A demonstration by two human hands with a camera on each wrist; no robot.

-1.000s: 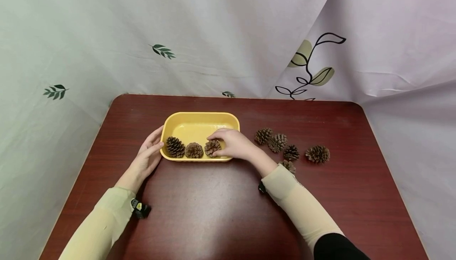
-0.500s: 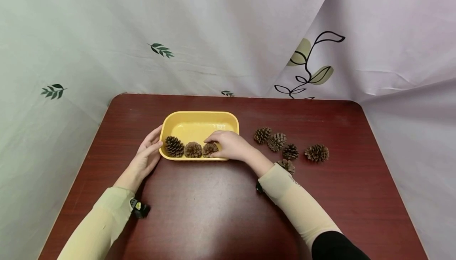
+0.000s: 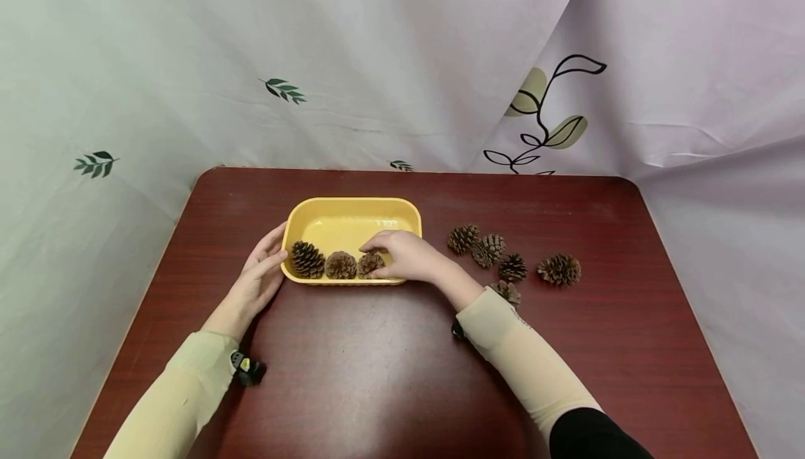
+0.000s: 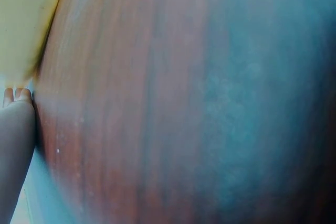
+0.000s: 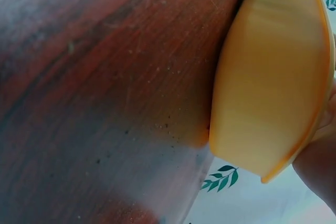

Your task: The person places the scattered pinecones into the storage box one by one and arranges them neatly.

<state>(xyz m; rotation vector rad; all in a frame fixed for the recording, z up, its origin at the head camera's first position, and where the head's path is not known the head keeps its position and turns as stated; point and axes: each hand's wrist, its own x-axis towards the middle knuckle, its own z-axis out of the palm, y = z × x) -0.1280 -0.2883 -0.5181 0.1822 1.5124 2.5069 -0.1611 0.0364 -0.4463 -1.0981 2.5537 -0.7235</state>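
A yellow plastic tray (image 3: pixel 352 202) stands on the table. Along its near wall three pine cones sit in a row: a dark one (image 3: pixel 307 260) at the left, a rounder one (image 3: pixel 341 265) in the middle, and the right-hand pine cone (image 3: pixel 368 264). My right hand (image 3: pixel 409 256) reaches over the near right rim and holds that last cone between thumb and fingers, partly covering it. My left hand (image 3: pixel 259 274) rests against the tray's left end, fingers extended along the outside and thumb at the rim. In the left wrist view, fingertips (image 4: pixel 22 95) meet the tray wall (image 4: pixel 26 19).
Right of the tray lie several more pine cones (image 3: pixel 489 251), one (image 3: pixel 559 270) farther right and another (image 3: pixel 506 293) partly behind the right sleeve. The dark red wooden table (image 3: pixel 352 375) ends at a hanging white cloth (image 3: pixel 377 61) with leaf prints.
My right hand has shifted slightly left and lower with the pine cone, which now sits closer to the middle one. My left hand stays at the tray's left end.
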